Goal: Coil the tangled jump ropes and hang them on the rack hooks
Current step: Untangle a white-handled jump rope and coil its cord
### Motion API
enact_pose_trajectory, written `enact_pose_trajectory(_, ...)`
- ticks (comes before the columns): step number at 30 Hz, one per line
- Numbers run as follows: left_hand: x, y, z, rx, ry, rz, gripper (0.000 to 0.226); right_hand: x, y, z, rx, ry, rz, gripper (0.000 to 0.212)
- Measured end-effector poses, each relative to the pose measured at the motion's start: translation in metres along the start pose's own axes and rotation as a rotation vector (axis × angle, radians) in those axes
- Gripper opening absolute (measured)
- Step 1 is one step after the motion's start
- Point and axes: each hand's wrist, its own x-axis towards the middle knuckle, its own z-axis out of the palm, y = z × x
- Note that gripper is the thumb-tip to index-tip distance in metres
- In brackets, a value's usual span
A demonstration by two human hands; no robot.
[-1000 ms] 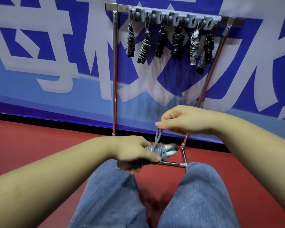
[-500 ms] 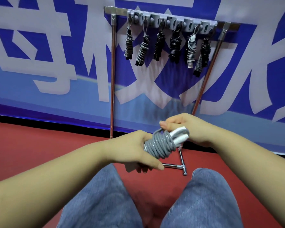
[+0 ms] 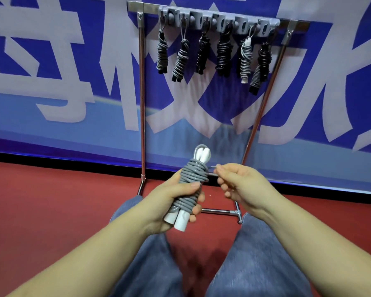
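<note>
My left hand grips a coiled grey jump rope with two white handles, held upright in front of my knees. My right hand is just right of the bundle and pinches the loose grey end of the rope that leads out of the coil. Behind stands a metal rack whose grey hook bar runs along the top. Several coiled ropes in black and grey hang from its hooks.
The rack's low foot bar lies on the red floor just beyond my knees. A blue banner with large white characters covers the wall behind. My legs in blue jeans fill the lower view.
The bundle has turned from lying sideways to standing upright in my left hand. My right hand has come off the handle end and now pinches the rope's loose end at the right.
</note>
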Motion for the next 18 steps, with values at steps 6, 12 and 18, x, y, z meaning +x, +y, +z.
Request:
enact_pose_trajectory(6, 0.025, -0.021, -0.026, -0.165, 0.102, -0.031, 0.030, 0.032, 0.025, 0.019, 0.444, -0.064, 0.164, 0.017)
enact_pose_trajectory(12, 0.072, -0.032, -0.052, -0.144, 0.162, -0.069, 0.036, 0.087, 0.044, 0.012, 0.215, -0.148, 0.040, 0.013)
enact_pose_trajectory(18, 0.144, -0.050, -0.085, -0.035, 0.261, -0.037, 0.045, 0.159, 0.071, -0.007, -0.126, 0.036, -0.037, 0.029)
